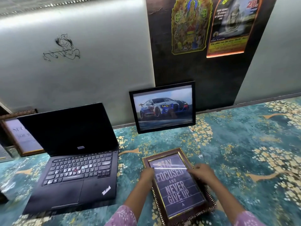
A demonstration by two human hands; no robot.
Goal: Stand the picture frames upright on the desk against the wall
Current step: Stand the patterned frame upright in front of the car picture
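Note:
A brown, gold-trimmed picture frame (177, 186) with the words "Stay focused and never give up" lies face up on the patterned desk top (244, 152) near me. My left hand (147, 176) grips its left edge and my right hand (203, 174) grips its right edge. A black frame with a car picture (163, 107) stands upright against the wall (97, 79) further back. A third, brown frame (21, 136) leans at the far left, partly hidden behind the laptop.
An open black laptop (75, 160) sits to the left of the frame I hold. Two posters (211, 25) hang on a dark wall panel above the car picture. The teal floral desk top stretches to the right.

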